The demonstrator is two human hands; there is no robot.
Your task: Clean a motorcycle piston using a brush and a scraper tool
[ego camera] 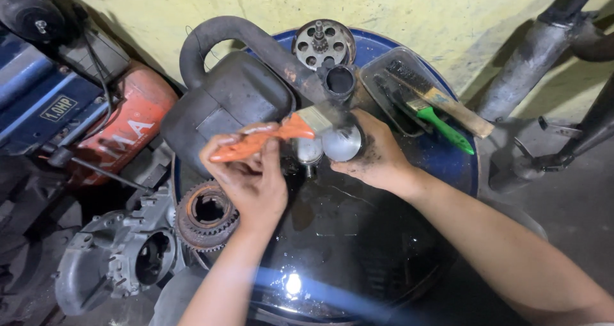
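While the left hand grips an orange-handled paintbrush and the right hand clasps a round silvery metal piston, both hover over an oil-slicked blue drum top beside a stained yellow wall.

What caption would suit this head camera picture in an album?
Left hand brushes a shiny metal part, held by the right hand, with an orange-handled paintbrush over a blue drum.

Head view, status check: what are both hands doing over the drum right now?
Left hand grips orange-handled brush. Right hand holds metal piston, bristles on it. Gear ring close beside left wrist.
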